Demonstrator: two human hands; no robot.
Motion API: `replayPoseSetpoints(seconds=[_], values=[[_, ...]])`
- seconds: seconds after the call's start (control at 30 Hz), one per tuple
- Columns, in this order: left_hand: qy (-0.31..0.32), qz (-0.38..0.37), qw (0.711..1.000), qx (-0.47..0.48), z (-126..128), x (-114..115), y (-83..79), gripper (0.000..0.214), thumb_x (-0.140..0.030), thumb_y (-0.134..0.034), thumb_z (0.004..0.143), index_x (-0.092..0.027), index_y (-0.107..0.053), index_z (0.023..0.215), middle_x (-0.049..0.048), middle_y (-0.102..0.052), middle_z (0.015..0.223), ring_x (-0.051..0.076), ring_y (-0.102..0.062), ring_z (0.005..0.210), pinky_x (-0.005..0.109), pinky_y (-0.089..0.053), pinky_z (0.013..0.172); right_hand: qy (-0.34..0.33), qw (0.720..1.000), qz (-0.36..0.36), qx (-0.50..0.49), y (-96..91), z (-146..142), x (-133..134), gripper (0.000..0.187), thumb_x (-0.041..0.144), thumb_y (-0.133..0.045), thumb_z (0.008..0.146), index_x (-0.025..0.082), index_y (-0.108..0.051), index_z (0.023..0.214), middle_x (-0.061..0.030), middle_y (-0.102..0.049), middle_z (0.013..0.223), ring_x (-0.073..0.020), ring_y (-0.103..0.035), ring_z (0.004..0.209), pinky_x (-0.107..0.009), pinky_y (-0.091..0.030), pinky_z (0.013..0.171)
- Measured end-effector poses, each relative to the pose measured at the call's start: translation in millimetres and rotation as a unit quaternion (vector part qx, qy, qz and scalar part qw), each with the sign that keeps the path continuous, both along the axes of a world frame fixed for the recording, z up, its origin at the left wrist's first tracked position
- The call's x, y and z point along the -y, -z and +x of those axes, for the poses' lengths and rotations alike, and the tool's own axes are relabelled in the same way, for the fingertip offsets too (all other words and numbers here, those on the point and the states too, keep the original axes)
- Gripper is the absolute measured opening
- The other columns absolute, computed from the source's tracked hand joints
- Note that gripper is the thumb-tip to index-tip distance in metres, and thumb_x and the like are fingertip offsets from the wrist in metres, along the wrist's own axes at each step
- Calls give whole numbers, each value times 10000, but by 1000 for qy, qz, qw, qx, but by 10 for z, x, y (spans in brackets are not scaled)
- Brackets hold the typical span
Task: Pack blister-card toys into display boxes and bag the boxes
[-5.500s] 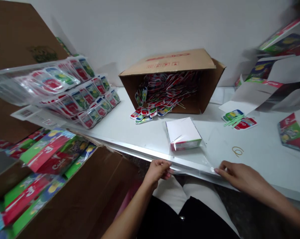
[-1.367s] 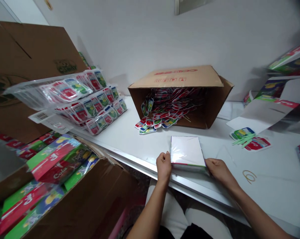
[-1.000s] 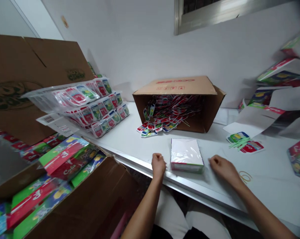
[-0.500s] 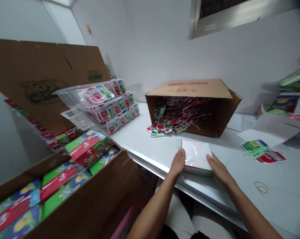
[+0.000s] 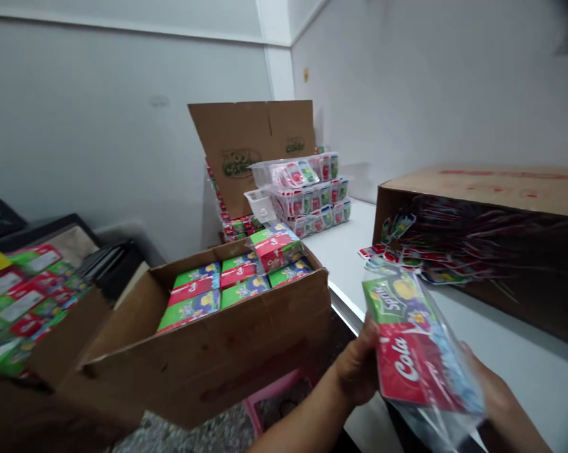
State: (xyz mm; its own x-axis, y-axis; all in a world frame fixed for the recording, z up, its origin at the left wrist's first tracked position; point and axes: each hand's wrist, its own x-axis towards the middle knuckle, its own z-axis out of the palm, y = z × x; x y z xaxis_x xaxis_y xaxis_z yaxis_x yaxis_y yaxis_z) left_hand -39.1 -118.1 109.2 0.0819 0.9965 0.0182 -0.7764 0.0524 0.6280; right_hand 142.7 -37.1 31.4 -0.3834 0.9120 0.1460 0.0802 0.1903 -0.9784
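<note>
My left hand [image 5: 359, 371] is clamped on the left edge of a plastic-wrapped packet [image 5: 409, 352]. My right hand [image 5: 498, 396] lies behind the packet's other side with the fingers hidden, so I cannot tell how it closes. The packet is held tilted in the air over the edge of the white table [image 5: 510, 352], beside an open carton [image 5: 227, 352] filled with like packets. A tipped box [image 5: 482, 189] spills small cards behind.
</note>
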Motion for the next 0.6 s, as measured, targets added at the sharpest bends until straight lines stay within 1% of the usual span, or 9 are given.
replayPoseSetpoints(seconds=[0.07,0.1,0.2,0.27,0.33,0.4,0.47,0.53,0.6], values=[[-40,-1,999,6,-177,221,-182,763,-704,-691,649,-100,-660,1115,169,-714,1066,363,-591,1172,452,-422,1035,-13,999,-7,31,-260,-259,4,393,526,-449,915,310,-701,1125,-52,-751,1032,-292,-694,992,-332,-604,776],[-66,-3,998,-4,-274,329,-281,756,-718,-660,665,-99,-663,1099,169,-720,1046,366,-600,1157,463,-435,1024,-35,998,-2,43,-424,-400,19,414,536,-446,917,302,-685,1159,-51,-729,1108,-289,-671,1046,-321,-595,803],[-154,-1,985,-78,-567,624,-599,642,-689,-608,714,-143,-675,1045,139,-742,941,365,-646,1087,488,-494,961,-140,988,45,38,-950,-849,128,476,567,-407,930,273,-653,1212,-53,-660,1251,-287,-611,1144,-322,-564,870],[-240,13,958,-159,-750,779,-805,538,-665,-576,749,-170,-693,924,122,-745,836,367,-663,1055,487,-531,915,-192,979,73,9,-1245,-1145,233,493,564,-391,943,269,-603,1276,-58,-631,1292,-280,-595,1163,-360,-526,943],[-351,33,902,-249,-933,898,-989,463,-643,-551,791,-197,-677,790,109,-730,743,371,-666,1048,481,-559,873,-226,969,98,-26,-1448,-1406,319,511,554,-382,954,274,-525,1357,-62,-586,1348,-272,-549,1225,-403,-461,1027],[-453,54,833,-313,-1151,993,-1148,413,-611,-550,818,-223,-647,717,86,-707,683,362,-668,1041,463,-578,840,-227,965,117,-56,-1548,-1593,342,530,550,-405,951,287,-459,1408,-64,-543,1393,-265,-502,1279,-425,-417,1068],[-522,77,775,-348,-1443,1083,-1287,366,-579,-562,825,-238,-644,719,60,-695,676,338,-675,1026,439,-587,825,-217,966,117,-72,-1551,-1673,280,520,545,-448,938,292,-468,1392,-74,-552,1378,-264,-551,1229,-424,-449,1036],[-553,93,729,-393,-1822,1168,-1411,355,-571,-570,821,-232,-671,795,58,-707,751,320,-672,1033,436,-582,842,-211,969,106,-67,-1473,-1643,154,473,534,-484,926,279,-530,1321,-89,-608,1301,-257,-640,1097,-397,-520,945],[-544,90,692,-466,-2260,1229,-1511,435,-600,-626,764,-207,-687,942,85,-718,911,318,-658,1068,460,-568,872,-202,973,109,-35,-1350,-1548,23,425,521,-517,913,259,-586,1239,-101,-656,1216,-251,-675,1011,-367,-553,875]])
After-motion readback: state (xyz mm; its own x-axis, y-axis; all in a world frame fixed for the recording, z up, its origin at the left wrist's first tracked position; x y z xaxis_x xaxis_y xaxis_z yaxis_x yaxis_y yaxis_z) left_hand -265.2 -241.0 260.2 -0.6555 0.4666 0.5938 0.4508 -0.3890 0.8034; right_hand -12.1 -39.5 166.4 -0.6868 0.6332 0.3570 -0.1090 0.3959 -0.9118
